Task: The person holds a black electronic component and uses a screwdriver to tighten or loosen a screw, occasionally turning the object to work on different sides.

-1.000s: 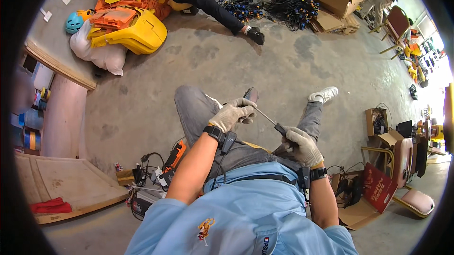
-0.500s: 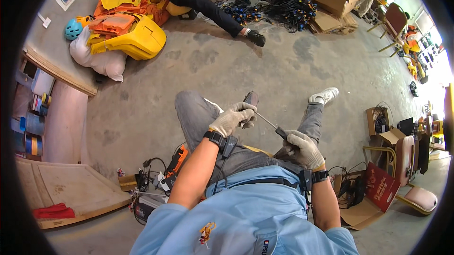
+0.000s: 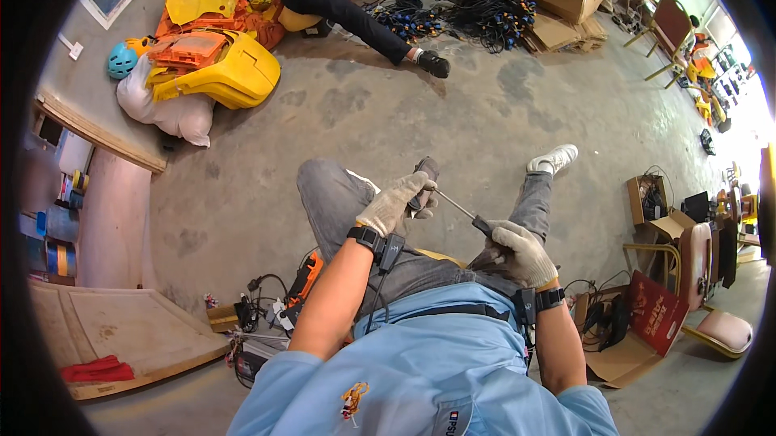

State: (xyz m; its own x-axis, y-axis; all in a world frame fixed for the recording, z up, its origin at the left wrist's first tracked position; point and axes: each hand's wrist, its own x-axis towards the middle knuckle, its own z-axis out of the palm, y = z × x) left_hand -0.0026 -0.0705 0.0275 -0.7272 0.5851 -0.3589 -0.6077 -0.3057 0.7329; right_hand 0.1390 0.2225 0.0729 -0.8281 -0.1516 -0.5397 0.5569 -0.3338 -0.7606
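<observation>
A screwdriver with a long metal shaft and black handle lies between my two gloved hands. Wrapped around its handle is my right hand, closed, over my right thigh. My left hand, also closed, grips a small dark piece that pokes up past the fingers; its kind is not clear. The shaft's far end meets the left fingers, and they cover where the tip touches. Both hands wear off-white knitted gloves.
An orange and black tool lies left of my lap among cables. Right of me sits an opened cardboard box beside a chair. Ahead, another person sits near yellow plastic shells and heaped black cables.
The dark piece in my left hand has turned slightly and shows a darker side. My right hand and the screwdriver stay nearly where they were. The whole view has shifted a little.
</observation>
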